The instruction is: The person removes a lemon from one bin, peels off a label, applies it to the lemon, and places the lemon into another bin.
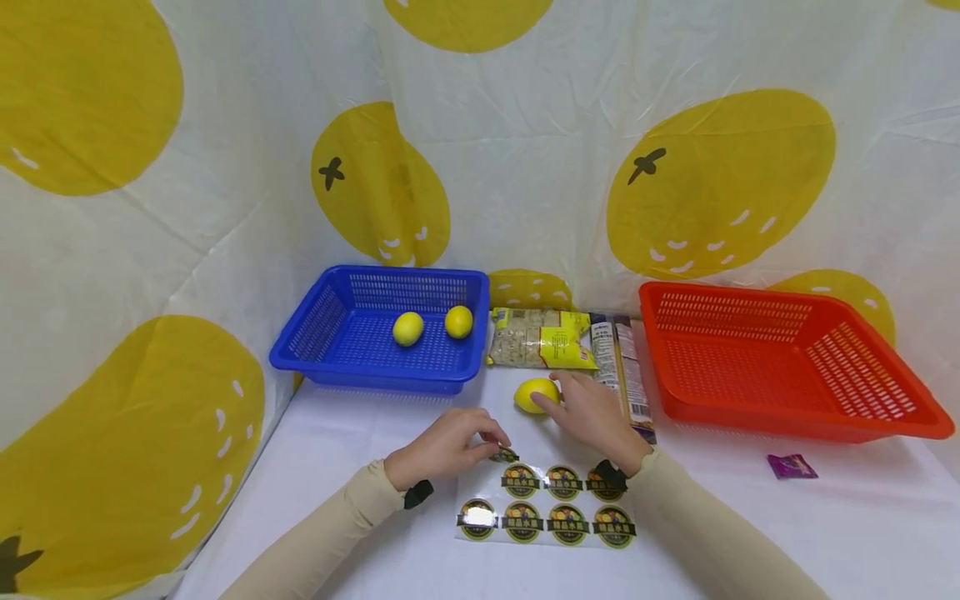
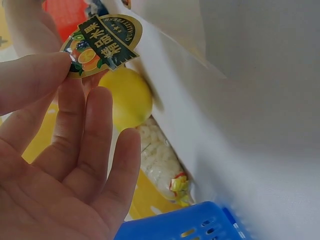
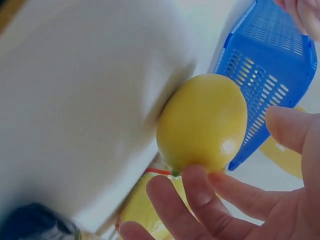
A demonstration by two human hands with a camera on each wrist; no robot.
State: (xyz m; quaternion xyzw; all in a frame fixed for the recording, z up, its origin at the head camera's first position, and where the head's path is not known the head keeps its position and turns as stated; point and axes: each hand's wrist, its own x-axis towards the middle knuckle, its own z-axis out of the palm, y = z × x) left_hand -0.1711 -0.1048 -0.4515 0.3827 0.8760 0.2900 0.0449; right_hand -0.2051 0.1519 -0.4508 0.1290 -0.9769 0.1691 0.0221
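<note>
Several huge yellow fruit shapes across a white cloth backdrop (image 1: 525,167), hung behind the back edge and along the left edge of a white surface (image 1: 847,542). Near the back right corner, a red basket (image 1: 750,423), set at an angle, with slotted walls and a mesh floor. Near the back left corner, a smaller blue basket (image 1: 390,377), with two lemons (image 1: 408,329) inside, near each other but apart, toward its right wall. Along the back edge, between the baskets, a yellow-and-clear bag (image 1: 540,337); just right of it, a long printed packet (image 1: 626,371). Toward the front, a glossy sheet (image 1: 480,487) with seven round labels (image 1: 522,521).

Behind the sheet, a right hand (image 1: 592,417) with fingers spread and loosely bent round the right side of a third lemon (image 1: 531,396), lying on the surface between bag and sheet. Over the sheet's back left corner, a left hand (image 1: 442,446), pinching between thumb and finger, other fingers spread. In front of the red basket, toward the right edge, a small purple wrapper (image 1: 791,467). In the left hand's pinch, above the surface, a single label (image 2: 107,45).
</note>
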